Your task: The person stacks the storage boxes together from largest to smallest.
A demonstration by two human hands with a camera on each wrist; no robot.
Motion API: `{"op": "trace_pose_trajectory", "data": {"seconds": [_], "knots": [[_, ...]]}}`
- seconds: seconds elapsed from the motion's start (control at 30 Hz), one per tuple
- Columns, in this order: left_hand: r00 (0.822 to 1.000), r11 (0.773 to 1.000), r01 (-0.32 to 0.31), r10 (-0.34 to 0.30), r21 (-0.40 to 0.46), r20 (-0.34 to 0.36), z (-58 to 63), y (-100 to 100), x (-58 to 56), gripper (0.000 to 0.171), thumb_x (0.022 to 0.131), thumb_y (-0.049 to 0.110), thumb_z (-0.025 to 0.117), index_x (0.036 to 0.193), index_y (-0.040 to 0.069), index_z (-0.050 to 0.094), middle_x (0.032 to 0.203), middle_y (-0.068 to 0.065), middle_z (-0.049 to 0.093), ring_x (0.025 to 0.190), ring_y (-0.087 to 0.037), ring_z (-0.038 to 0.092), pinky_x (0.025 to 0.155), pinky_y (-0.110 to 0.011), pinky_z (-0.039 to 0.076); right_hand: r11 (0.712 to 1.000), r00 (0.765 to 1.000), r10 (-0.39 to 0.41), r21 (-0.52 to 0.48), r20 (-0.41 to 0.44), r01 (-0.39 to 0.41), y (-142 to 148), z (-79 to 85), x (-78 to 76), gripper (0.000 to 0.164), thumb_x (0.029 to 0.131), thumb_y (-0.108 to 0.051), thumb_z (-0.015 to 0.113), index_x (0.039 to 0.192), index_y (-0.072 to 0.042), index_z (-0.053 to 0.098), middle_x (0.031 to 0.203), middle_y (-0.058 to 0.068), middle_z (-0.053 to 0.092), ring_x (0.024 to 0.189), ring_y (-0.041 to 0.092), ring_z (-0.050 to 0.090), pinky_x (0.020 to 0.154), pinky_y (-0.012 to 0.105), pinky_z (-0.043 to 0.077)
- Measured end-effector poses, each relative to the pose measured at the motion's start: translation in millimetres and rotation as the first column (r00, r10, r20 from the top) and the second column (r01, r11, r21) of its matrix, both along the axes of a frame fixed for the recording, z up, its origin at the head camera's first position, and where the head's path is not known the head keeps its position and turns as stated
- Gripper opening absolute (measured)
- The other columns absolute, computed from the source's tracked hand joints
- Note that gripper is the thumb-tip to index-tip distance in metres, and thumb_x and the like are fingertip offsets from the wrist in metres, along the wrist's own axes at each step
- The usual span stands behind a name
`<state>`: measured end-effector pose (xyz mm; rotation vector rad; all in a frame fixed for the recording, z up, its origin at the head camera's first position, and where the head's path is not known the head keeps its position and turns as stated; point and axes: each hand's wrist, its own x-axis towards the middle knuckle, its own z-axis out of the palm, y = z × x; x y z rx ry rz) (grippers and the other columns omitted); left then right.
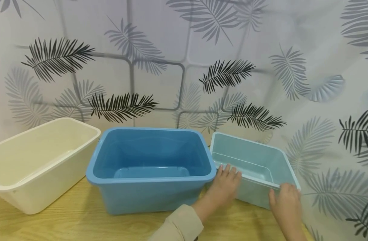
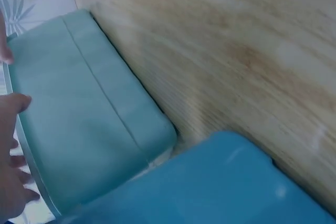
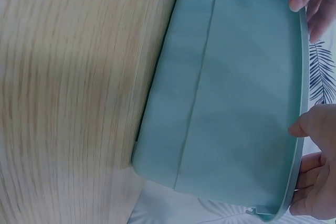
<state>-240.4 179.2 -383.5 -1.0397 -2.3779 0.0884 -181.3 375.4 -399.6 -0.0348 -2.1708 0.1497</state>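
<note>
A pale green plastic bin (image 1: 253,190) stands at the right in the head view. My left hand (image 1: 225,184) grips its near rim toward the left end. At the right end of that same rim, my right hand (image 1: 287,204) holds on near the corner. The left wrist view shows the left hand (image 2: 10,156) with its thumb against the bin's outer wall and its fingers over the rim. Likewise, the right hand (image 3: 320,161) has its thumb outside and its fingers past the edge in the right wrist view. Inside, the bin shows a bare floor.
Close on the left of the green bin stands a larger blue bin (image 1: 147,197), its corner near my left forearm. A cream bin (image 1: 60,180) sits angled at the far left. All stand on a wood-grain table (image 1: 75,224), before a leaf-patterned curtain (image 1: 159,83).
</note>
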Motion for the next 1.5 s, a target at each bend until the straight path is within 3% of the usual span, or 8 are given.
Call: {"op": "trace_pose_trajectory", "data": {"seconds": [0.17, 0.37, 0.53, 0.63, 0.87, 1.03, 1.3, 1.5], "knots": [[0.994, 0.995, -0.099, 0.098, -0.020, -0.051, -1.5, -1, -2.9, 0.049, 0.089, 0.033, 0.055, 0.132, 0.011, 0.047, 0.132, -0.007, 0.051, 0.127, -0.025, 0.046, 0.102, -0.037, 0.039, 1.000, 1.000, 0.015, -0.014, 0.004, -0.015, 6, -1.7, -1.7, 0.029, 0.068, 0.001, 0.066, 0.084, 0.019, 0.048, 0.080, 0.036, 0.050, 0.079, 0.053, 0.048, 0.085, 0.065, 0.036], [0.996, 0.995, -0.089, 0.088, -0.036, -0.029, -2.0, -1, 0.8, 0.046, 0.092, 0.033, 0.052, 0.132, 0.014, 0.045, 0.124, -0.002, 0.052, 0.120, -0.019, 0.048, 0.102, -0.036, 0.039, 0.998, 0.998, 0.015, -0.056, 0.062, -0.011, 13, 0.1, -1.2, 0.029, 0.069, 0.003, 0.066, 0.087, 0.019, 0.049, 0.083, 0.036, 0.050, 0.079, 0.053, 0.048, 0.088, 0.065, 0.036], [0.975, 0.998, -0.044, 0.052, 0.041, -0.218, -7.5, -1, 0.3, 0.033, 0.091, 0.027, 0.055, 0.122, 0.018, 0.055, 0.103, 0.006, 0.059, 0.094, -0.010, 0.055, 0.082, -0.026, 0.044, 0.998, 0.994, 0.028, -0.055, 0.107, -0.022, 21, 3.5, 0.3, 0.027, 0.068, 0.003, 0.067, 0.086, 0.017, 0.052, 0.080, 0.034, 0.053, 0.074, 0.049, 0.051, 0.077, 0.061, 0.042], [0.943, 0.995, -0.004, 0.036, 0.098, -0.332, -15.5, 2, -6.8, 0.026, 0.089, 0.019, 0.058, 0.114, 0.017, 0.059, 0.094, 0.004, 0.060, 0.084, -0.011, 0.055, 0.069, -0.026, 0.041, 0.999, 0.991, 0.041, -0.032, 0.129, -0.037, 28, 6.3, 0.9, 0.029, 0.065, 0.001, 0.071, 0.084, 0.015, 0.054, 0.077, 0.031, 0.056, 0.070, 0.046, 0.052, 0.067, 0.058, 0.045], [0.965, 0.995, -0.047, 0.069, 0.091, -0.255, -44.3, 22, -39.3, 0.019, 0.082, 0.019, 0.065, 0.096, 0.022, 0.053, 0.085, 0.008, 0.054, 0.077, -0.008, 0.049, 0.067, -0.026, 0.033, 0.977, 0.961, 0.172, 0.092, 0.215, -0.195, 49, 14.3, -6.0, 0.034, 0.058, 0.001, 0.079, 0.083, 0.013, 0.059, 0.076, 0.026, 0.061, 0.073, 0.042, 0.057, 0.069, 0.054, 0.047], [0.905, 0.982, 0.027, 0.056, 0.188, -0.423, -21.6, 6, -23.2, 0.029, 0.067, 0.021, 0.076, 0.076, 0.022, 0.048, 0.059, 0.010, 0.048, 0.054, -0.005, 0.045, 0.055, -0.020, 0.025, 0.981, 0.948, 0.152, 0.074, 0.280, -0.180, 55, 15.0, -5.7, 0.022, 0.059, -0.004, 0.079, 0.072, 0.001, 0.062, 0.068, 0.014, 0.063, 0.065, 0.034, 0.060, 0.059, 0.048, 0.048], [0.979, 0.999, 0.004, 0.003, 0.035, -0.202, -1.8, -2, -10.4, 0.023, 0.073, 0.019, 0.074, 0.078, 0.021, 0.052, 0.063, 0.011, 0.053, 0.056, -0.003, 0.050, 0.051, -0.019, 0.026, 0.985, 0.971, 0.120, 0.095, 0.206, -0.141, 55, 13.0, 0.7, 0.021, 0.057, -0.003, 0.079, 0.067, -0.002, 0.060, 0.066, 0.016, 0.063, 0.061, 0.035, 0.059, 0.054, 0.048, 0.047], [0.983, 0.996, 0.051, -0.037, 0.078, -0.177, 4.5, -1, -6.8, 0.021, 0.073, 0.014, 0.073, 0.076, 0.020, 0.053, 0.063, 0.010, 0.054, 0.057, -0.003, 0.051, 0.051, -0.018, 0.030, 0.986, 0.977, 0.139, 0.074, 0.162, -0.152, 59, 16.5, 6.9, 0.024, 0.070, -0.021, 0.073, 0.070, 0.001, 0.063, 0.068, 0.021, 0.062, 0.062, 0.040, 0.059, 0.054, 0.050, 0.048]]}}
